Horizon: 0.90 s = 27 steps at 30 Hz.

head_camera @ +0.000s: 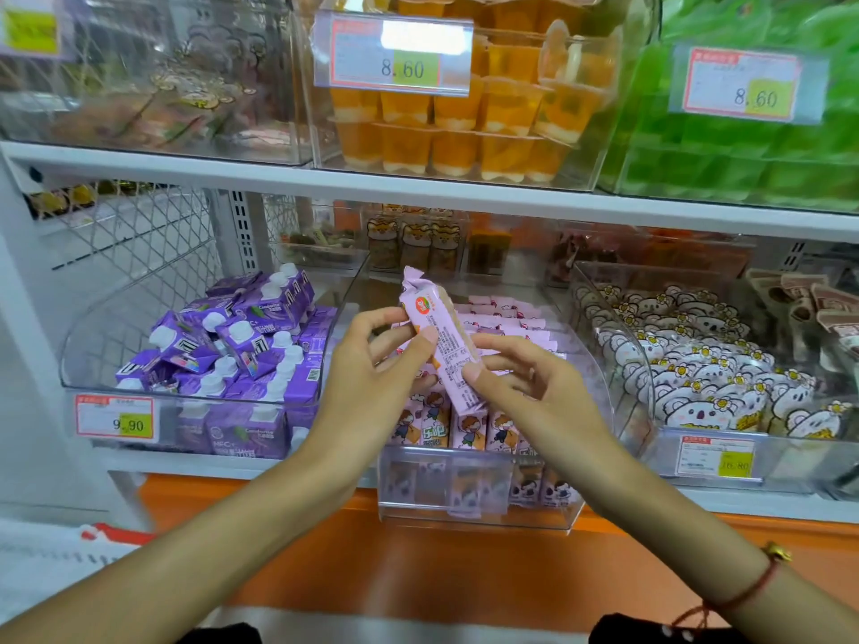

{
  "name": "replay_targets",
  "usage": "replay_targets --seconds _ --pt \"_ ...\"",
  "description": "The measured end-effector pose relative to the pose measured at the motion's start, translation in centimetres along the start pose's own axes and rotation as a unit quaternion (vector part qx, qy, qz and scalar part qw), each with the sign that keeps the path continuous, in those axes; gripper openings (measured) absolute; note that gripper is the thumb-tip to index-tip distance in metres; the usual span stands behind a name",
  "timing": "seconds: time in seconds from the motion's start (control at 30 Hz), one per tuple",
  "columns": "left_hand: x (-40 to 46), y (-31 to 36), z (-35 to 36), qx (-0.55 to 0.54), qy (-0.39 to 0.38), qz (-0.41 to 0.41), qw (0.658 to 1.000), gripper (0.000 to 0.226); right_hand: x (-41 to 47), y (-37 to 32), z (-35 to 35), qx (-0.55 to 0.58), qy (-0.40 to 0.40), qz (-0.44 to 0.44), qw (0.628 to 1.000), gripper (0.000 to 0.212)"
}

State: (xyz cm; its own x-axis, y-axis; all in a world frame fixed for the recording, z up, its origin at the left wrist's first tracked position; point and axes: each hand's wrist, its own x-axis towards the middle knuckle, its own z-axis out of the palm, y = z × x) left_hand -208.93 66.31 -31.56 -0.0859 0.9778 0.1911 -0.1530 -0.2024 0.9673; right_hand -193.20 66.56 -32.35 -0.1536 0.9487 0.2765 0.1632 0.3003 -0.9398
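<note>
Slim glossy pink packet [439, 346], pinched by left hand [367, 374] and right hand [534, 388]. Beneath: clear plastic bin [483, 522] of matching packets [465, 429].

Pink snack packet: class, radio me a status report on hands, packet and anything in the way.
Left hand and right hand both pinch the pink snack packet. Packet tilted, above clear bin of like packets. Nothing in the way.

Shop, price tags [399, 55], stocked snack bins [479, 508], seemingly
</note>
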Motion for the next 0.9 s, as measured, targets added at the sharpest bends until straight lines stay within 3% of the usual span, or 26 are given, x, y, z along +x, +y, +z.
replay_targets --seconds 0.1,0.27,0.4,0.63,0.8,0.9 --pt "-0.1 0.2 0.2 0.033 -0.016 0.011 0.999 0.034 -0.3 -0.3 0.3 -0.051 0.049 -0.061 0.996 0.029" --pt "-0.4 0.3 0.1 0.048 -0.030 0.023 0.998 0.037 -0.7 -0.3 0.4 -0.128 0.033 -0.113 0.985 0.044" --pt "-0.5 0.4 -0.3 0.079 -0.079 0.093 0.989 0.040 -0.4 -0.2 -0.2 -0.094 -0.015 -0.097 0.991 0.040" --pt "-0.7 0.2 -0.4 0.148 -0.117 0.202 0.961 0.041 -0.4 -0.4 -1.0 -0.093 0.007 -0.138 0.986 0.031" --pt "-0.7 0.4 -0.3 0.127 -0.128 0.184 0.966 0.043 -0.3 -0.1 -1.1 -0.097 0.006 -0.135 0.986 0.030" --pt "-0.3 0.7 -0.4 0.083 -0.100 0.150 0.980 0.044 -0.3 -0.3 -1.2 -0.062 -0.006 -0.118 0.991 0.040"
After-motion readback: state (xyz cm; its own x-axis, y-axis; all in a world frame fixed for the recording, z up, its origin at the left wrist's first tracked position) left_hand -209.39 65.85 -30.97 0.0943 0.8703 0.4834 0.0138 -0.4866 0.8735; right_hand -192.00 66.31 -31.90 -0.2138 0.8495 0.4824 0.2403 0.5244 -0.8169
